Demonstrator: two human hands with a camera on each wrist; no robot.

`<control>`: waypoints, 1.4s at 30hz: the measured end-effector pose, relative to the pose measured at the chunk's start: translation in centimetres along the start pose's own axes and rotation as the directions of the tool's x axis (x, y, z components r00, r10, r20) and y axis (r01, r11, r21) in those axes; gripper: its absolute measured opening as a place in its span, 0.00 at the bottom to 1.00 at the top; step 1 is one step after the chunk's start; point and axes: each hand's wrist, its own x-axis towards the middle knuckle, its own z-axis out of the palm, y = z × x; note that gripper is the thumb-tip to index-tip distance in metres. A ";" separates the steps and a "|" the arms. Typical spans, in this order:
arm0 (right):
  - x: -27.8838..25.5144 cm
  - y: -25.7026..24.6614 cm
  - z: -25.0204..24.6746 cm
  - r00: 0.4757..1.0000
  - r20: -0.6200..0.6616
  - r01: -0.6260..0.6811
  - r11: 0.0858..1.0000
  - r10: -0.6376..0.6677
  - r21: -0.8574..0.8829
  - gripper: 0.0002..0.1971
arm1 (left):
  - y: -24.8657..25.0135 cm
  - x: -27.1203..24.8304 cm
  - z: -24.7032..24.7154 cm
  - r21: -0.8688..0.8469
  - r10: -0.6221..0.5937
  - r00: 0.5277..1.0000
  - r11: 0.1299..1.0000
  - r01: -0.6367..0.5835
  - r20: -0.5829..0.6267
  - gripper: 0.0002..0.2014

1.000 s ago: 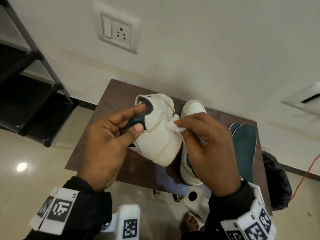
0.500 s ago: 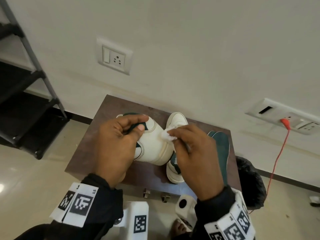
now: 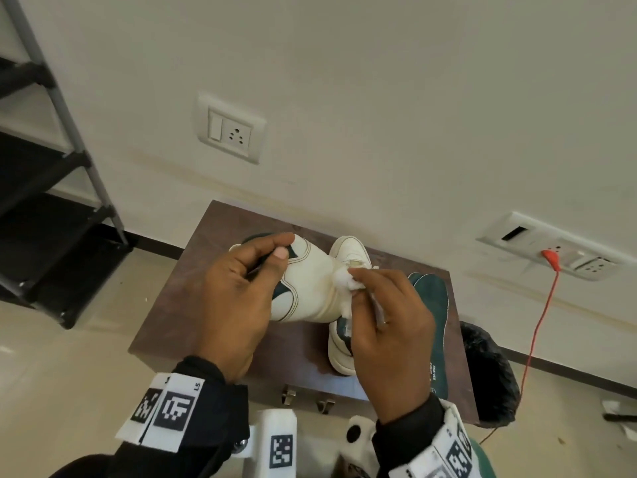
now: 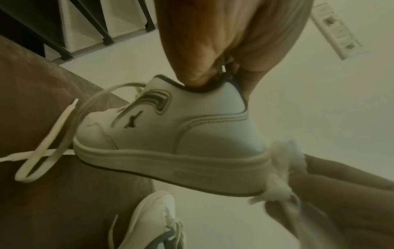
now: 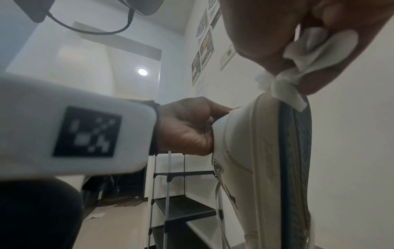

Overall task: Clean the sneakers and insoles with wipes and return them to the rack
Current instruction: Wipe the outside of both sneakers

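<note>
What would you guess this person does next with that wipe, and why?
Probably drag the wipe along the sole edge from the heel toward the toe. The right hand pinches it against the heel of the raised sneaker, which the left hand holds by the collar, and the sole's side looks smudged.

On the desk (image 3: 165,326), the held sneaker (image 3: 306,288) sits left of the second sneaker (image 3: 339,353); the insoles (image 3: 431,305) lie right of it. The rack (image 3: 51,208) stands left of the desk, the bag (image 3: 489,374) right.
</note>
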 end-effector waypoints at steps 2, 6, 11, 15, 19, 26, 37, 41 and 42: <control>0.5 0.1 0.4 1.000 -0.018 -0.012 1.000 0.012 0.008 0.10 | 0.2 0.2 -0.6 0.015 0.002 0.996 1.000 -0.003 0.085 0.11; 1.1 0.0 0.7 0.998 -0.042 -0.042 0.998 0.044 0.044 0.09 | 0.8 0.0 -1.7 0.185 0.132 0.950 0.964 -0.189 0.283 0.24; 2.0 0.5 0.6 0.996 -0.072 -0.049 0.997 0.053 0.059 0.10 | 1.4 -0.6 -1.0 0.488 0.220 0.921 0.795 -0.361 0.323 0.24; 2.2 0.2 -0.4 0.997 -0.068 -0.035 0.998 0.039 0.046 0.17 | 0.3 -0.1 -0.9 0.403 0.193 0.934 0.862 -0.308 0.300 0.26; 1.8 -0.1 -1.6 0.988 0.152 -0.032 0.999 0.034 -0.018 0.23 | -0.3 -0.2 -0.9 0.449 0.202 0.927 0.829 -0.334 0.318 0.17; 2.2 1.2 -2.8 0.944 0.324 -0.056 0.998 0.054 -0.005 0.12 | -0.3 0.1 -1.2 0.372 0.211 0.926 0.870 -0.324 0.314 0.10; 0.8 -0.6 -2.3 0.944 0.284 0.174 0.985 -0.166 -0.003 0.07 | -2.5 1.0 -1.3 0.226 0.192 0.958 0.944 -0.239 0.211 0.11; 0.1 -0.5 -2.0 0.954 0.241 0.189 0.982 -0.181 -0.011 0.14 | -3.0 1.1 -1.3 0.236 0.192 0.959 0.942 -0.240 0.208 0.11; 0.0 -0.4 -1.9 0.951 0.245 0.197 0.980 -0.188 -0.009 0.15 | -3.0 1.1 -1.2 0.240 0.197 0.959 0.940 -0.244 0.202 0.10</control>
